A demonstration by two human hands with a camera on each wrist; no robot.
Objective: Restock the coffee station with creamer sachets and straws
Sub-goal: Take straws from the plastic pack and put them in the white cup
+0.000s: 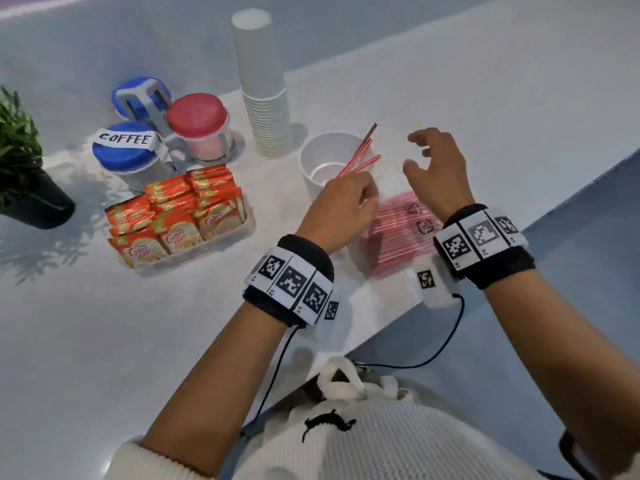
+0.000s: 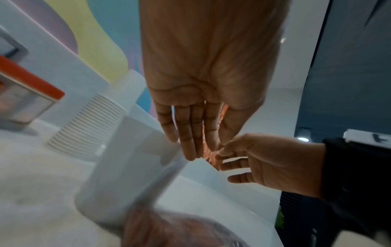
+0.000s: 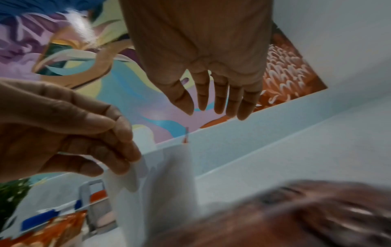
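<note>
Restock well under way: creamer sachets [image 1: 176,216] filling the tray [image 1: 228,237] at left, three straws [image 1: 360,157] in the white cup [image 1: 325,161], packet of straws [image 1: 398,233] near on the counter [image 1: 138,341]; left hand [image 1: 341,209] at the cup's rim, grip unclear; right hand [image 1: 438,171] loosely spread, empty

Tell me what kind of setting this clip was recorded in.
Probably a self-serve coffee corner on a white counter: a jar labelled COFFEE, a tall stack of paper cups, a tray of creamer sachets, and a white cup taking straws.
</note>
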